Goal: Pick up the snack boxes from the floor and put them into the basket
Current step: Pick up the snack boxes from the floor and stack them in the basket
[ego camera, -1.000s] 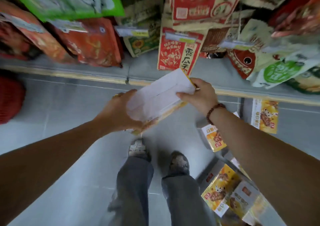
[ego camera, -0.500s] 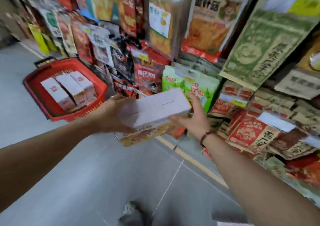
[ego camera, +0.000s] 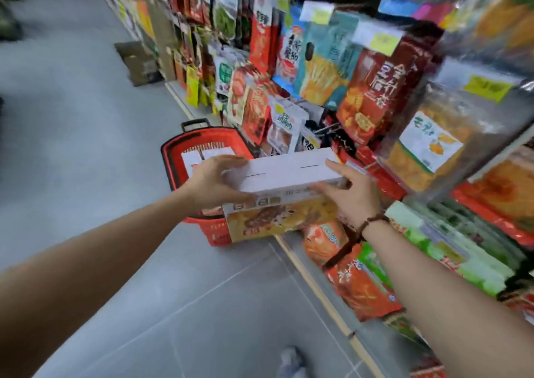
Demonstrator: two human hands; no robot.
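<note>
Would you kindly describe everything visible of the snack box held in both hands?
The snack box is a long carton that looks like cardboard. Its white upper face shows two thin slits; the near side is yellow-orange with a printed food picture and pale label strip. Closed and roughly level in the air, it is gripped at its ends by the left hand and right hand, partly hiding the red basket behind.

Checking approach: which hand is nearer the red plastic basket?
Left. The left hand grips the white snack box over the red plastic basket; the right hand holds its other end, shelf-side.
</note>
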